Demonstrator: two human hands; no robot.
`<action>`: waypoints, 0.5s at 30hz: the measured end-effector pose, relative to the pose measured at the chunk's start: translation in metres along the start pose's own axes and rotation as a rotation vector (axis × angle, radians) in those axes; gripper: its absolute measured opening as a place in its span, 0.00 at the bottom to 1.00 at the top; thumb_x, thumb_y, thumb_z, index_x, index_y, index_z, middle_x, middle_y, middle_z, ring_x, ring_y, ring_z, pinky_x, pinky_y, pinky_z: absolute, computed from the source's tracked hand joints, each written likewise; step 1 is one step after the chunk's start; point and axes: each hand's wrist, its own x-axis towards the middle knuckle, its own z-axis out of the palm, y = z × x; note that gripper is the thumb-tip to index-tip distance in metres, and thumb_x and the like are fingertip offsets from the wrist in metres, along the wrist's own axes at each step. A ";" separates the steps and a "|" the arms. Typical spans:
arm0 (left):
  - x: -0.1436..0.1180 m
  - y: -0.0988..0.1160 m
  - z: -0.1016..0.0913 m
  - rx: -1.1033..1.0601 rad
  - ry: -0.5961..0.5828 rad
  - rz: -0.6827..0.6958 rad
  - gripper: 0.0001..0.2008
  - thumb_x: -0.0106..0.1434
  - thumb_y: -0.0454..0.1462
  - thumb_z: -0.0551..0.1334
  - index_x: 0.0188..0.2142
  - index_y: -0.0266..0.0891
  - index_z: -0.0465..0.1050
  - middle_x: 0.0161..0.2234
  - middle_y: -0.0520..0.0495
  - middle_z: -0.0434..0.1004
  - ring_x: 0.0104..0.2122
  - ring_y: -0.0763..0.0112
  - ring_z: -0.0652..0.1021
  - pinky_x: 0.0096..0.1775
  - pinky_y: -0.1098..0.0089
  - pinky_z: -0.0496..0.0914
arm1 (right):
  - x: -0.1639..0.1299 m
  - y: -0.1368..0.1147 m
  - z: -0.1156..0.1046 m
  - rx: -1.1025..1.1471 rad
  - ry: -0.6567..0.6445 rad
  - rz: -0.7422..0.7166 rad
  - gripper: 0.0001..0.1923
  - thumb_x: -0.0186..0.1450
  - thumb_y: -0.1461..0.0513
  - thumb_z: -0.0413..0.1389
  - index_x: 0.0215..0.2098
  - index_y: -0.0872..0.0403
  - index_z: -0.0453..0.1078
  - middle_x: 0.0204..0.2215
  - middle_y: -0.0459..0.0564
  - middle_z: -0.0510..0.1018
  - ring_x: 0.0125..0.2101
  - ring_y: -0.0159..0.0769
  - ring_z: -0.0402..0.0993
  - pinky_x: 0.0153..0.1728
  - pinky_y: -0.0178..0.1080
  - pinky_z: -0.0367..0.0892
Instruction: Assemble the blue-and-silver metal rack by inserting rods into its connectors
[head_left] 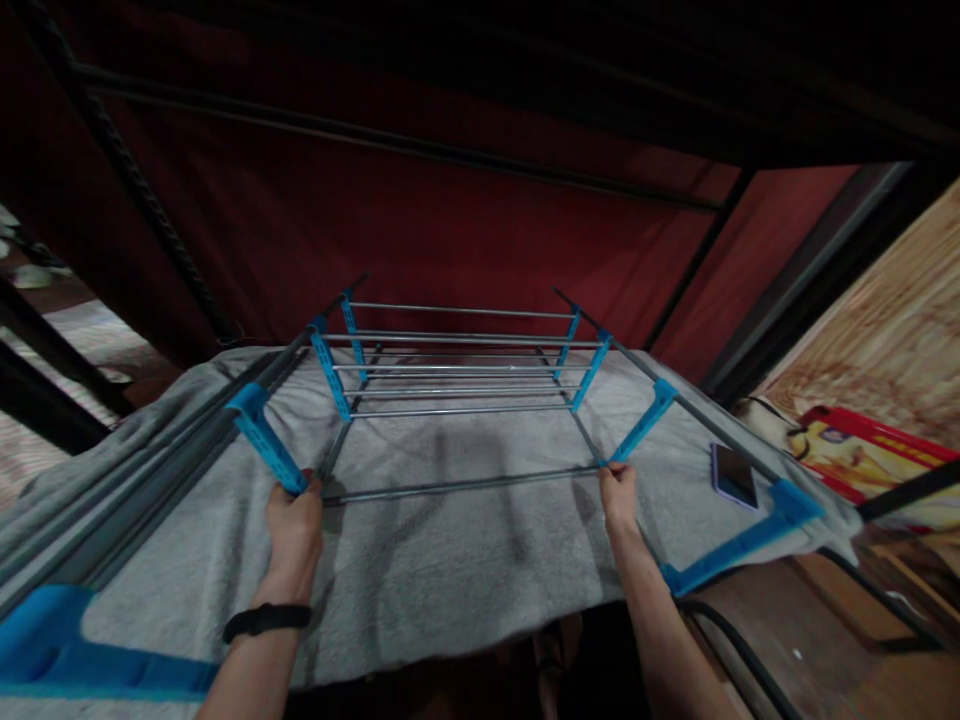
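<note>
A partly built rack of grey metal tubes and blue plastic brackets lies on a grey cloth [442,560]. My left hand [295,525] is closed at the left end of a crossways metal tube [457,487], where it meets the foot of a blue bracket [271,450]. At the tube's other end my right hand [618,492] grips the joint below the right blue bracket [643,422]. Beyond my hands, several crossbars [457,410] join the far brackets. Nearer me, a blue bracket [112,650] at left and another [742,540] at right have no crossbar between them. My fingertips are partly hidden.
A phone [733,475] lies on the cloth to the right. Past it sits a red and yellow package [870,450]. Loose grey tubes [157,490] seem to lie along the left. A dark metal frame with a red curtain [450,230] rises behind.
</note>
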 end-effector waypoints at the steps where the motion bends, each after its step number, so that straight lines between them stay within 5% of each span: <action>1: -0.001 0.001 -0.001 0.007 -0.008 -0.018 0.11 0.46 0.36 0.63 0.32 0.40 0.71 0.25 0.53 0.69 0.28 0.65 0.73 0.36 0.64 0.69 | -0.009 -0.006 0.007 0.010 -0.040 -0.042 0.10 0.61 0.54 0.52 0.35 0.51 0.68 0.27 0.47 0.76 0.32 0.40 0.75 0.37 0.41 0.71; 4: -0.003 0.005 -0.004 0.018 -0.034 -0.020 0.09 0.48 0.37 0.63 0.31 0.39 0.72 0.24 0.53 0.70 0.29 0.65 0.73 0.38 0.64 0.69 | -0.042 -0.031 0.033 -0.024 -0.280 -0.418 0.11 0.65 0.59 0.50 0.43 0.52 0.70 0.41 0.54 0.78 0.46 0.43 0.74 0.50 0.46 0.68; 8: -0.004 0.005 -0.006 -0.017 -0.024 -0.056 0.09 0.47 0.37 0.65 0.31 0.39 0.73 0.23 0.54 0.70 0.28 0.67 0.72 0.38 0.64 0.70 | -0.083 -0.060 0.059 -0.250 -0.662 -0.771 0.14 0.71 0.60 0.50 0.53 0.52 0.69 0.48 0.56 0.77 0.50 0.44 0.72 0.53 0.46 0.65; 11: -0.004 0.002 -0.007 0.004 -0.016 -0.063 0.09 0.47 0.37 0.65 0.31 0.39 0.73 0.24 0.53 0.71 0.29 0.66 0.73 0.39 0.63 0.70 | -0.103 -0.071 0.069 -0.429 -0.803 -0.915 0.15 0.73 0.58 0.52 0.55 0.52 0.69 0.49 0.55 0.77 0.50 0.44 0.71 0.52 0.46 0.63; 15: -0.006 -0.002 -0.010 0.007 -0.052 -0.032 0.10 0.48 0.37 0.63 0.32 0.38 0.74 0.25 0.50 0.74 0.31 0.64 0.75 0.41 0.62 0.71 | -0.109 -0.073 0.079 -0.542 -0.814 -0.946 0.13 0.74 0.61 0.49 0.52 0.51 0.71 0.47 0.55 0.77 0.48 0.45 0.71 0.51 0.45 0.62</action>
